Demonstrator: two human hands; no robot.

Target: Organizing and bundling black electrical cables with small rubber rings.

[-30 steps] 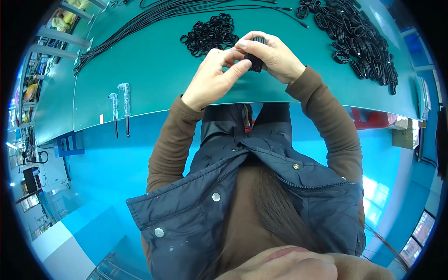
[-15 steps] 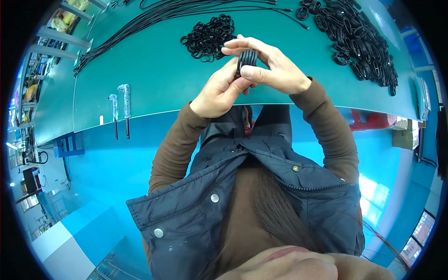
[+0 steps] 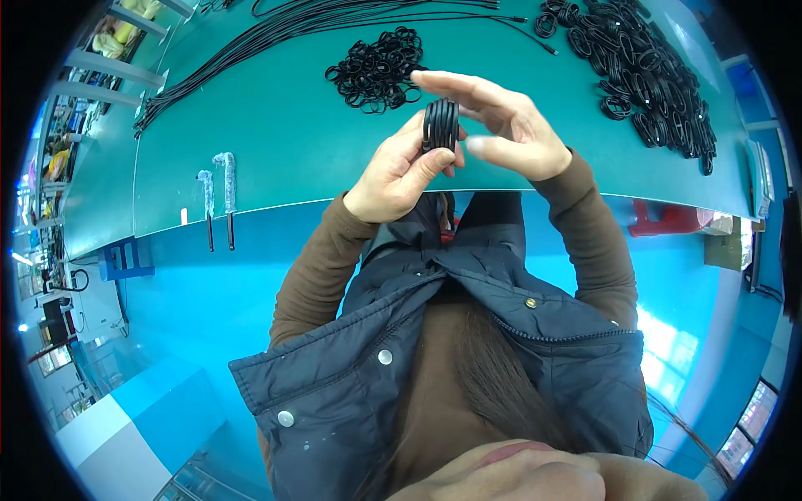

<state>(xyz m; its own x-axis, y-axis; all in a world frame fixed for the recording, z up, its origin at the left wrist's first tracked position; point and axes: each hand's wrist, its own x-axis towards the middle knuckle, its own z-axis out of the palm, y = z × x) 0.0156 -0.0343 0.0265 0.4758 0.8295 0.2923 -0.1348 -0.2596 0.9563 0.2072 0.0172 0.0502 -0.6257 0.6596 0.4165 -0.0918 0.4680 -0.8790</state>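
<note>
A coiled black cable (image 3: 440,127) is gripped between the thumb and fingers of my left hand (image 3: 396,174), above the near edge of the green table. Close by on its right, my right hand (image 3: 520,129) is held apart from the coil, thumb and fingers spread with nothing between them. Beyond my hands lies a heap of small black rings (image 3: 378,70). Long straight black cables (image 3: 276,43) stretch across the far left of the table, their plug ends pointing right.
A large pile of coiled black cables (image 3: 647,79) covers the table's far right. Two plastic-wrapped tools with black handles (image 3: 230,192) lie at the left, their handles jutting over the front edge of the table (image 3: 284,167). A red stool (image 3: 668,219) stands below at the right.
My right hand has come off the coil and moved slightly right, its fingers opening. My left hand keeps the coil, which now shows more fully.
</note>
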